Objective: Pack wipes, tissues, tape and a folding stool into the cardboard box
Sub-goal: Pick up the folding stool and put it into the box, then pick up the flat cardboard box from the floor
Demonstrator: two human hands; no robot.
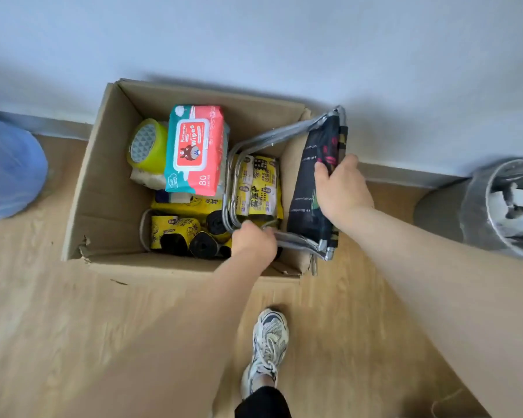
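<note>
An open cardboard box (103, 188) stands on the wood floor against the wall. Inside it lie a red and teal wipes pack (195, 149), a yellow-green tape roll (147, 144), yellow packs of tissues (258, 188) and black rolls (204, 244). A folding stool (313, 179) with a dark patterned seat and metal legs leans over the box's right side, legs reaching inside. My right hand (341, 185) grips the seat fabric. My left hand (254, 241) is closed on the stool's metal leg frame near the box's front.
A metal waste bin (504, 206) with white scraps stands at the right by the wall. A blue bag (9, 167) sits at the left. My sneaker (267, 345) is on the floor in front of the box.
</note>
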